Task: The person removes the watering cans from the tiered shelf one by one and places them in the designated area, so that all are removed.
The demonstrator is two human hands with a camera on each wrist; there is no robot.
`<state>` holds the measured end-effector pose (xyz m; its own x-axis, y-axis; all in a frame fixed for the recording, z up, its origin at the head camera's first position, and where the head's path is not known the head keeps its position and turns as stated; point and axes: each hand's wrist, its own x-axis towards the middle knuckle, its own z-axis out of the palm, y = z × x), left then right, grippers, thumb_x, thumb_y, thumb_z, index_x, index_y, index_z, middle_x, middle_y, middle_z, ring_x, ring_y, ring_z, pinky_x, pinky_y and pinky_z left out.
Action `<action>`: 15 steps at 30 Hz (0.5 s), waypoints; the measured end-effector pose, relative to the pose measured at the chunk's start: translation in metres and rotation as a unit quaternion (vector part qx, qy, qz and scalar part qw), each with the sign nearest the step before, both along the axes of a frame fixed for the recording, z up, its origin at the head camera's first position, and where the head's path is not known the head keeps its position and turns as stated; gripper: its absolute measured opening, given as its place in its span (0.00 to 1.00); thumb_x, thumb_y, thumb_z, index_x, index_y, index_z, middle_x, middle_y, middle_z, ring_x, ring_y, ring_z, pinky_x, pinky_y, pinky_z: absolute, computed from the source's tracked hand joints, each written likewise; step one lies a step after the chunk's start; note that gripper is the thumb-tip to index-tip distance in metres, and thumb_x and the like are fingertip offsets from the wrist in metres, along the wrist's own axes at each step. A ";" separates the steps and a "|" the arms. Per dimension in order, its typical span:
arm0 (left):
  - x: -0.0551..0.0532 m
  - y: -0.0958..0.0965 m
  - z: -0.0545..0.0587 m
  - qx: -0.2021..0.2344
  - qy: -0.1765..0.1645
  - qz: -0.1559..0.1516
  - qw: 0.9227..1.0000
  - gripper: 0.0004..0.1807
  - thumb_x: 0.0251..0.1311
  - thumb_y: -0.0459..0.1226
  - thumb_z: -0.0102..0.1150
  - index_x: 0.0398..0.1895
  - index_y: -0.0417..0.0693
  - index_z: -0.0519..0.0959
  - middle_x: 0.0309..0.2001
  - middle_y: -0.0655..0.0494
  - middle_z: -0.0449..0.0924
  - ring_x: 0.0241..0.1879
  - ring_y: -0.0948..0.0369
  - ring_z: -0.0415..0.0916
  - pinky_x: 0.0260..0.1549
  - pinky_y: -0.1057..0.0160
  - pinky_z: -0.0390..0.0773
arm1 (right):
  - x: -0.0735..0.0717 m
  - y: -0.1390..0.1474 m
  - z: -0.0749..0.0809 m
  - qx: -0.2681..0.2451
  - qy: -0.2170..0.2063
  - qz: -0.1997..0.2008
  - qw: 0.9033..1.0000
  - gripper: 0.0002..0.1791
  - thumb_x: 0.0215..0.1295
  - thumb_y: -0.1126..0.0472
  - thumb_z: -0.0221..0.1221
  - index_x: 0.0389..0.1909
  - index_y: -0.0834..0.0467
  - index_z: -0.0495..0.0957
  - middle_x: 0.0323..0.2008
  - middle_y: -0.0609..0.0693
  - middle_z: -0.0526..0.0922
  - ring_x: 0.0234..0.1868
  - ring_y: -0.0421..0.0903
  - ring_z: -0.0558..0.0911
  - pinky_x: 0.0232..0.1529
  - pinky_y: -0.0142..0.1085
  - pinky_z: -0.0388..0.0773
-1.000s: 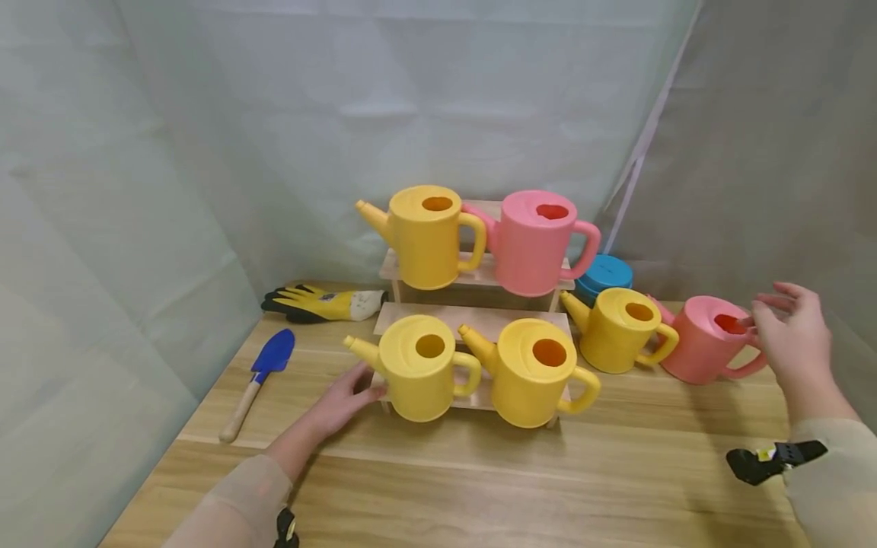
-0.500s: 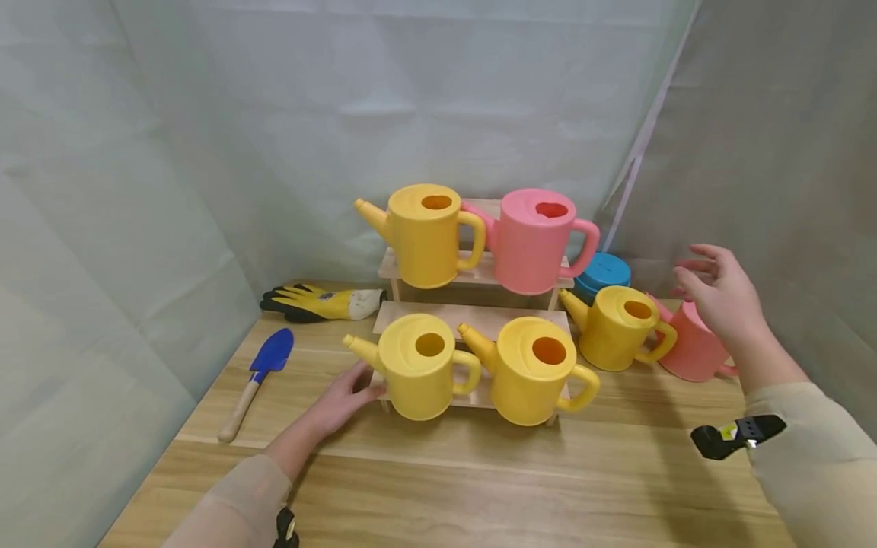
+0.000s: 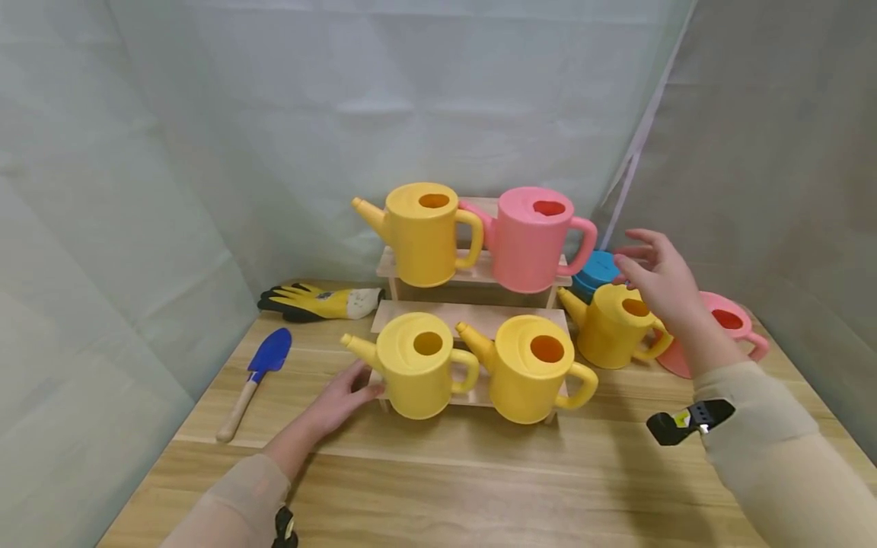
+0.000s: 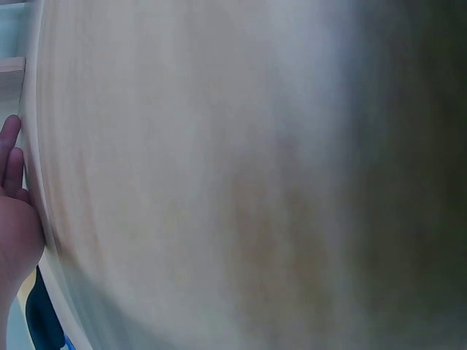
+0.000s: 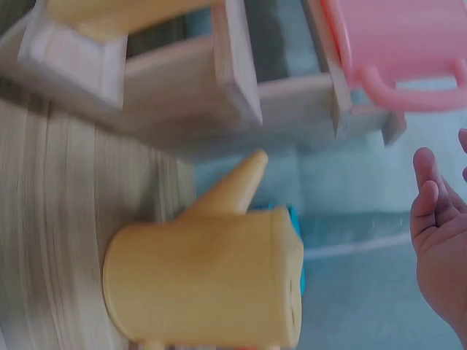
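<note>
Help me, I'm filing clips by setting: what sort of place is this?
Probably a staged indoor setup: plain cloth sheets hang behind a wooden tabletop, and watering cans stand on a tiered rack.

Head camera faces forward and down over my desk [image 3: 479,487]. Left wrist: desk very close, blurred. Right wrist: near, turned sideways, sharing shelf [image 3: 473,313] and yellow can beside it [image 3: 606,335] with head.

The right hand [image 3: 656,275] has swung left off the pink watering can [image 3: 674,359], whose handle shows again past the forearm, to above the yellow can [image 3: 606,335]; contact is hard to judge.
</note>
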<state>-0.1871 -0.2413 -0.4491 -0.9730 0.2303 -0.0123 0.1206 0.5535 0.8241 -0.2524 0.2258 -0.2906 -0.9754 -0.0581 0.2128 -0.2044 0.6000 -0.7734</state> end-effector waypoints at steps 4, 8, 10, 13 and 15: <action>-0.006 -0.005 -0.012 0.004 0.006 -0.006 1.000 0.34 0.61 0.54 0.55 0.70 0.65 0.58 0.70 0.45 0.55 0.66 0.41 0.55 0.61 0.38 0.54 | -0.001 -0.012 0.000 -0.033 0.002 0.008 0.999 0.37 0.67 0.42 0.49 0.72 0.50 0.48 0.62 0.58 0.68 0.44 0.51 0.79 0.46 0.46 0.77; -0.007 -0.008 -0.017 0.001 0.012 -0.004 1.000 0.34 0.61 0.53 0.55 0.69 0.64 0.59 0.69 0.43 0.57 0.65 0.41 0.56 0.60 0.38 0.55 | -0.005 -0.024 0.001 -0.059 0.015 0.015 0.998 0.36 0.68 0.45 0.51 0.71 0.50 0.50 0.61 0.58 0.69 0.35 0.44 0.82 0.39 0.33 0.77; -0.007 -0.009 -0.017 -0.005 0.009 0.000 1.000 0.34 0.61 0.54 0.54 0.70 0.64 0.59 0.69 0.42 0.57 0.65 0.40 0.56 0.60 0.38 0.55 | -0.008 -0.029 0.001 -0.070 0.022 0.018 0.997 0.35 0.67 0.46 0.52 0.71 0.49 0.51 0.61 0.59 0.69 0.32 0.43 0.82 0.35 0.32 0.77; -0.008 -0.008 -0.017 -0.011 0.007 0.001 1.000 0.35 0.60 0.55 0.54 0.70 0.65 0.58 0.68 0.42 0.58 0.65 0.41 0.57 0.60 0.38 0.56 | -0.011 -0.036 0.002 -0.084 0.026 0.017 0.996 0.35 0.67 0.47 0.54 0.70 0.47 0.52 0.60 0.59 0.70 0.29 0.43 0.81 0.32 0.32 0.78; -0.009 -0.007 -0.016 -0.013 0.006 0.001 1.000 0.35 0.60 0.55 0.54 0.70 0.64 0.58 0.68 0.41 0.58 0.65 0.41 0.57 0.60 0.38 0.56 | -0.013 -0.039 0.002 -0.094 0.031 0.017 0.995 0.35 0.66 0.48 0.54 0.70 0.46 0.52 0.59 0.59 0.70 0.28 0.44 0.81 0.30 0.32 0.78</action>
